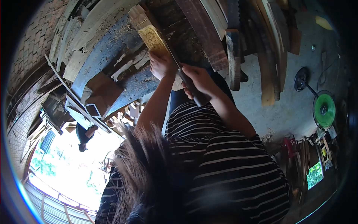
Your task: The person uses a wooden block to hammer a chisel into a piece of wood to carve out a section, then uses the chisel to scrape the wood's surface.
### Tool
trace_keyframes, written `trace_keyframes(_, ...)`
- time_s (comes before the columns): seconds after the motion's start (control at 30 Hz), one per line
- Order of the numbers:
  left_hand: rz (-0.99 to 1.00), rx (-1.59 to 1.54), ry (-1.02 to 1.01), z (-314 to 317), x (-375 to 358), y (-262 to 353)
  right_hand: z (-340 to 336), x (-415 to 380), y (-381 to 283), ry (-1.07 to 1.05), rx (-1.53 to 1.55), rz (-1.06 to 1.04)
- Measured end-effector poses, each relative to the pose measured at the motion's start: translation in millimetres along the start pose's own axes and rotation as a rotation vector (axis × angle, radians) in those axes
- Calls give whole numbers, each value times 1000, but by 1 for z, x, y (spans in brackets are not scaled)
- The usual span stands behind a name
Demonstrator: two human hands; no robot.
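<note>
My left hand [163,66] is closed around the near end of a wooden block [153,37], its fingers wrapped over the side. The block has a bright yellow, rough-looking face and a paler far end. In my right hand [201,80] is the dark handle of a thin-bladed tool [194,91], gripped with the fingers curled round it. Its narrow straight blade [172,53] points away from me and runs along the right side of the block. The blade is seen nearly edge-on, so I cannot tell whether it has teeth.
Long boards [100,37] dusted with shavings lie to the left. A dark red-brown beam [203,33] and more planks [266,74] are at the right. A green fan [323,109] stands on the concrete floor [261,115]. Another person [82,136] is at the far left, near the bright opening.
</note>
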State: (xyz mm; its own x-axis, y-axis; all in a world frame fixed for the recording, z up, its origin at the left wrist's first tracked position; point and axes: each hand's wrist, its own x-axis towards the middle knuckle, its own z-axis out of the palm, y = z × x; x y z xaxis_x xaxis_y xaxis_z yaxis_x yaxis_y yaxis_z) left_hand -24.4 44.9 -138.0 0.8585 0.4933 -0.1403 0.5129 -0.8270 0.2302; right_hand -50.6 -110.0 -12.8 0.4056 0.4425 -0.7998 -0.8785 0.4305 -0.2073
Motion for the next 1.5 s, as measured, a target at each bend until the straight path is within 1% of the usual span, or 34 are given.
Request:
trace_keyframes(0.07,-46,-20,-26,-2,-1,2,-16,2,-3,-86,-59,-19)
trace_keyframes(0.13,-44,-26,-13,-5,-1,5,-21,-1,-5,-46,-347,-120)
trace_keyframes(0.17,-45,-23,-10,-5,-1,6,-22,-2,-2,-51,-355,-128)
trace_keyframes(0.23,-50,-32,-4,-7,-1,6,-26,-1,14,121,-651,-241)
trace_keyframes(0.27,-54,-36,-6,-7,-1,7,-32,8,28,119,-659,-243)
trace_keyframes(0.3,-60,-41,-3,-8,-1,8,-42,22,47,249,-849,-473)
trace_keyframes(0.33,-83,-33,-29,-10,-1,10,-38,23,49,379,-1033,-707)
trace_keyframes(0.37,-107,-25,-55,-12,0,12,-39,20,49,388,-1189,-668)
trace_keyframes(0.47,-117,-46,-56,-17,-2,16,-44,31,60,388,-1289,-668)
trace_keyframes(0.6,-145,-60,-120,-19,-1,15,-34,26,57,397,-1279,-625)
trace_keyframes(0.67,-139,-65,-132,-18,0,15,-29,23,50,338,-1228,-419)
trace_keyframes(0.7,-146,-69,-132,-19,0,15,-27,23,50,335,-1236,-416)
trace_keyframes(0.77,-135,-60,-140,-22,0,16,-23,24,52,369,-1220,-482)
trace_keyframes(0.9,-134,-58,-120,-16,0,12,-14,28,53,379,-1247,-438)
trace_keyframes(0.97,-102,-50,-125,-17,0,12,-6,31,53,425,-1259,-332)
trace_keyframes(1.0,-111,-51,-126,-17,-1,12,-6,34,57,421,-1267,-326)
trace_keyframes(1.07,-90,-51,-104,-16,-1,11,-5,39,64,439,-1270,-395)
trace_keyframes(1.17,-72,-51,-86,-15,-1,9,-3,40,65,460,-1296,-406)
trace_keyframes(1.4,-77,-69,-115,-9,-1,3,-5,43,58,479,-1351,-353)
trace_keyframes(1.47,-74,-54,-149,-11,-1,4,-1,50,48,544,-1362,-629)
trace_keyframes(1.5,-88,-51,-145,-13,-2,5,5,77,18,680,-1340,-884)
